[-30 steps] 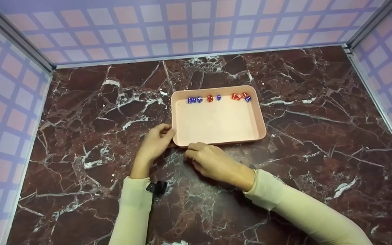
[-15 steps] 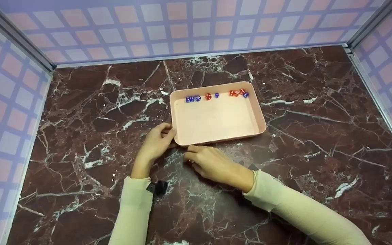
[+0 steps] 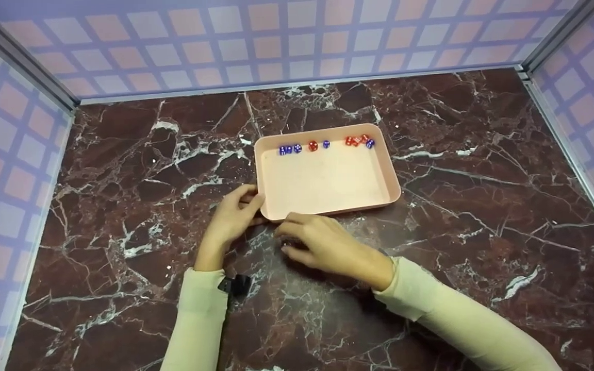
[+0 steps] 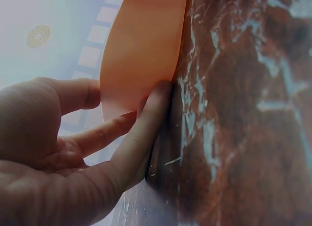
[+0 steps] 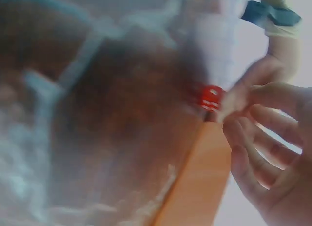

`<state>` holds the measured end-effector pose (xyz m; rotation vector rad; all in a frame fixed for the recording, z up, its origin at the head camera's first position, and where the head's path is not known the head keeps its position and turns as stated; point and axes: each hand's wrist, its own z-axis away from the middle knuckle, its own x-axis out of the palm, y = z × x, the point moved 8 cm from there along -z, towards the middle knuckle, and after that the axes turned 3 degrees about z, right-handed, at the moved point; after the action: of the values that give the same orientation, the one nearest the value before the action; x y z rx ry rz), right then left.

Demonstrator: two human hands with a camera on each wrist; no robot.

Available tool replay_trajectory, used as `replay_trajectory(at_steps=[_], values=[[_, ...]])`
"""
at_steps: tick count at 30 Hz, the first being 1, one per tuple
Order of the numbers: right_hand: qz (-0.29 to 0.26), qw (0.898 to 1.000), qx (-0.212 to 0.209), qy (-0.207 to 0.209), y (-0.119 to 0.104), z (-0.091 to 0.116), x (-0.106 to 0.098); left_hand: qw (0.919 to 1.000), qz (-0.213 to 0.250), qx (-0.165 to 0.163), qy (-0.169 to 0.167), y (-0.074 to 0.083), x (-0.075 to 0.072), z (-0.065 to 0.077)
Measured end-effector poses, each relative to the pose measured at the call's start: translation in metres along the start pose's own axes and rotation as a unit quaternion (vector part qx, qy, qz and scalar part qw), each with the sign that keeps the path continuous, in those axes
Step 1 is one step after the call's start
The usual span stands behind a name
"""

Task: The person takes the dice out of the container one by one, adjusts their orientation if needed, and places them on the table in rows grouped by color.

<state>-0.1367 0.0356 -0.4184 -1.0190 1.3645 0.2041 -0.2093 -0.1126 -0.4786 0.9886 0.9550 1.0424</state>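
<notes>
A shallow peach tray (image 3: 328, 180) sits in the middle of the table, with blue dice (image 3: 289, 149) and red dice (image 3: 356, 140) along its far side. At the tray's near left corner, my left hand (image 3: 230, 216) touches the outer wall (image 4: 146, 45) with its fingertips. My right hand (image 3: 323, 245) hovers by the tray's near edge, fingers loosely bent and thumb apart from them. In the right wrist view a red die (image 5: 211, 98) lies on the table just beyond these fingers (image 5: 231, 131), seemingly not held; the head view hides it under the hand.
The table (image 3: 137, 170) has a dark red marble pattern with white veins. Checkered walls (image 3: 276, 46) stand at the back and on both sides. A black strap device (image 3: 237, 286) is on the left wrist.
The tray's right side has swung slightly away from me, and its dice shifted with it. My right thumb has spread from the fingers. The left hand keeps its place at the corner.
</notes>
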Motion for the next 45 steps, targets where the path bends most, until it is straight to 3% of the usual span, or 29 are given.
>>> replay_trajectory(at_steps=[6, 11, 17, 25, 33, 45], values=[[-0.077, 0.995, 0.053, 0.043, 0.019, -0.005, -0.036, 1.0, 0.002, 0.004, 0.007, 0.004, -0.003, 0.0], [-0.093, 0.983, 0.133, 0.09, 0.07, -0.013, -0.06, 1.0, 0.001, -0.002, 0.006, 0.005, -0.001, -0.002], [-0.103, 0.965, 0.224, 0.094, 0.133, -0.031, -0.068, 0.9999, 0.004, -0.009, -0.003, 0.004, -0.001, -0.003], [-0.084, 0.966, 0.225, 0.094, 0.149, -0.047, -0.065, 0.9995, 0.005, -0.031, 0.003, 0.0, -0.003, 0.002], [-0.021, 0.966, 0.244, 0.078, 0.154, -0.055, -0.069, 0.9995, 0.023, -0.023, -0.001, 0.0, -0.003, 0.0], [-0.039, 0.972, 0.212, 0.091, 0.159, -0.062, -0.065, 0.9999, 0.006, -0.013, 0.001, 0.0, 0.002, -0.002]])
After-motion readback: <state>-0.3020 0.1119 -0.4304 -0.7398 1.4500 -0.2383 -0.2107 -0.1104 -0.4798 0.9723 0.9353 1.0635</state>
